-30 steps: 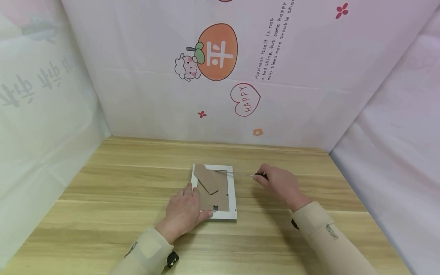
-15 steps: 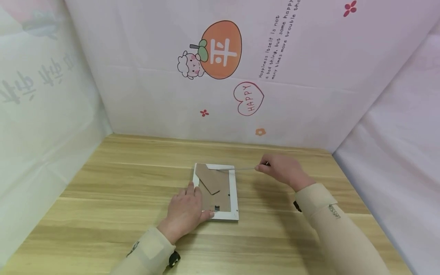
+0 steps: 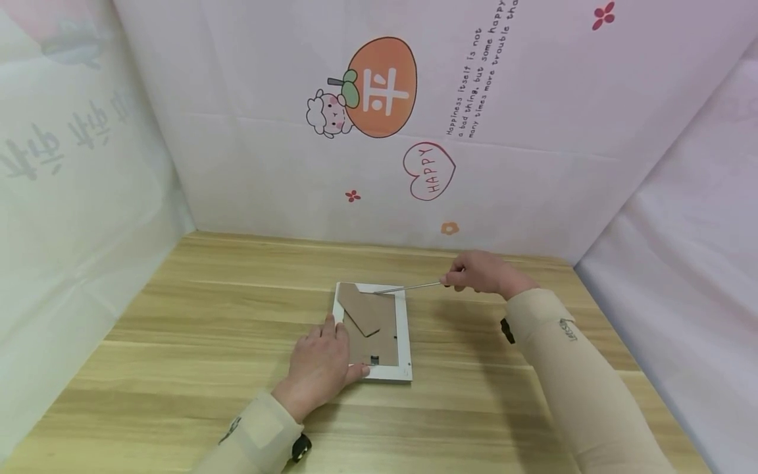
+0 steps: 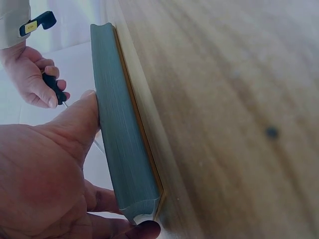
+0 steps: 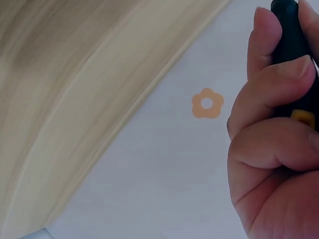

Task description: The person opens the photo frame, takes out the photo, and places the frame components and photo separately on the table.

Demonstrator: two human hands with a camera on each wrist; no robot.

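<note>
A wood-grain tabletop (image 3: pixel 177 368) bears a white picture frame (image 3: pixel 404 332), face down, its long axis running away from the person; the left hand (image 3: pixel 320 362) is nearer, holding its near-left corner between thumb and fingers. The frame lies to the left of the right hand (image 3: pixel 484 273), which grips a screwdriver (image 3: pixel 414 286), its shaft slanting toward the backing board's (image 3: pixel 386 315) far edge; whether the tip touches is unclear.
</note>
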